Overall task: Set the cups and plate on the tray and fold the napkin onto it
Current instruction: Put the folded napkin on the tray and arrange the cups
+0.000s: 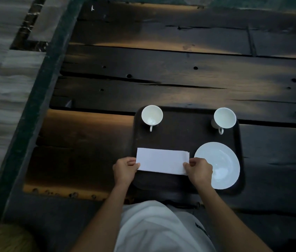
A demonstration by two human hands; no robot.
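A dark rectangular tray (185,135) lies on the wooden table. Two white cups stand upright at its far corners, one on the left (152,116) and one on the right (224,118), handles toward me. A white plate (221,160) rests on the tray's near right part. A white napkin (162,160), folded into a rectangle, lies on the near left part of the tray beside the plate. My left hand (125,170) pinches the napkin's near left corner. My right hand (198,170) pinches its near right corner and covers part of the plate's left rim.
The table (161,70) is made of dark rough planks with gaps and holes. Its dark framed edge (40,99) runs diagonally at the left, with pale floor beyond. My white shirt fills the bottom centre.
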